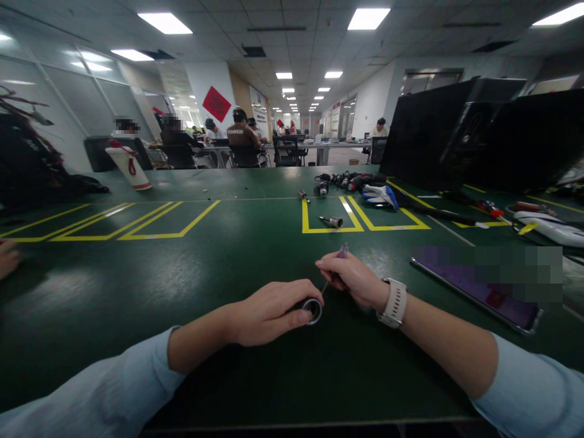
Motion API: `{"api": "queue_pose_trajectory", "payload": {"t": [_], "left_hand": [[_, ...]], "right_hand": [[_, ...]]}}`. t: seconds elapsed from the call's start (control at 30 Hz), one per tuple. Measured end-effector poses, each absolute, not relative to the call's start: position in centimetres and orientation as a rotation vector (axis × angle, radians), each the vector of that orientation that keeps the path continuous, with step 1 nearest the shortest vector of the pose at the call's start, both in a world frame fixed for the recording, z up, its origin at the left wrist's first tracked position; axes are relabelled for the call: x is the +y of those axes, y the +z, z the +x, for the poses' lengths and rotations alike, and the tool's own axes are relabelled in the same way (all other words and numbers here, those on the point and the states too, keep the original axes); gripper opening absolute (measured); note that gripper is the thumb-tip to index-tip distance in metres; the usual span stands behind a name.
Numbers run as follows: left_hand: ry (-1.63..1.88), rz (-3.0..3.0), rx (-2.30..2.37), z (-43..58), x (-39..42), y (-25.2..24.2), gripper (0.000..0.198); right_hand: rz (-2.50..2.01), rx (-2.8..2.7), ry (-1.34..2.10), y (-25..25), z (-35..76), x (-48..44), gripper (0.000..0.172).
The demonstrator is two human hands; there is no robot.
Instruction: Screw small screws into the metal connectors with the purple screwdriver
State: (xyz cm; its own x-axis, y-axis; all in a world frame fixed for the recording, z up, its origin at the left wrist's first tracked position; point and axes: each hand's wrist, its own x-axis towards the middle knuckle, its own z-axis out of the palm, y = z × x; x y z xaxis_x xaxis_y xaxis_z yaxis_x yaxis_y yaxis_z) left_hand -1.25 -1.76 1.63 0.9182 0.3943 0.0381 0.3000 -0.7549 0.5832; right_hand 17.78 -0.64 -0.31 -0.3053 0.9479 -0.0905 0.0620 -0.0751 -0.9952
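My left hand (274, 310) is closed around a short metal ring or cylinder (313, 311), its round opening facing me, just above the green table (219, 365). To the right, my right hand (349, 277) pinches a small screwdriver with a translucent purple handle (344, 249); its thin shaft points down and left toward the ring's rim. Whether the tip touches the ring cannot be made out. A white watch strap is on the right wrist. Beyond the hands, a metal socket-like part (335, 222) lies inside a yellow taped outline (333, 230).
A phone (474, 292) lies at the right. Farther back are a small metal part (303, 196), blue-white gloves (381, 196), black cables (340, 179), a red-handled tool (491, 208) and a white cup (130, 165). Another person's hand (8, 258) shows at the left edge.
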Motion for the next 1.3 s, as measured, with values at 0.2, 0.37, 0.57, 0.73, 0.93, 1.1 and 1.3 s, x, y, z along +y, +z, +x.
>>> {"api": "queue_pose_trajectory", "payload": {"t": [0.2, 0.37, 0.57, 0.73, 0.93, 1.1, 1.3], "left_hand": [[0.204, 2.479, 0.517, -1.0, -1.5, 1.4, 0.028], [0.250, 2.416, 0.558, -1.0, -1.3, 1.4, 0.028], [0.455, 2.178, 0.847, -2.0, -0.3, 1.2, 0.030], [0.740, 2.023, 1.033, -2.9, 1.7, 1.2, 0.031], [0.795, 1.891, 1.099, -3.3, 2.9, 0.8, 0.031], [0.783, 1.881, 1.103, -3.3, 2.9, 0.5, 0.033], [0.794, 1.845, 1.109, -3.3, 3.0, 0.3, 0.032]], "right_hand": [[-1.162, -1.349, 1.400, -0.4, 18.0, -0.3, 0.028], [-1.137, -1.355, 1.283, -0.3, 18.7, 0.1, 0.029], [-1.073, -1.454, 1.314, 0.2, 19.1, -0.3, 0.031], [-1.065, -1.591, 1.392, 0.7, 18.9, -1.0, 0.031], [-1.205, -1.718, 1.325, 1.1, 19.2, -0.8, 0.032], [-1.060, -1.654, 1.340, 1.2, 19.6, -0.7, 0.032], [-1.073, -1.797, 1.420, 0.9, 19.4, -0.8, 0.032]]}}
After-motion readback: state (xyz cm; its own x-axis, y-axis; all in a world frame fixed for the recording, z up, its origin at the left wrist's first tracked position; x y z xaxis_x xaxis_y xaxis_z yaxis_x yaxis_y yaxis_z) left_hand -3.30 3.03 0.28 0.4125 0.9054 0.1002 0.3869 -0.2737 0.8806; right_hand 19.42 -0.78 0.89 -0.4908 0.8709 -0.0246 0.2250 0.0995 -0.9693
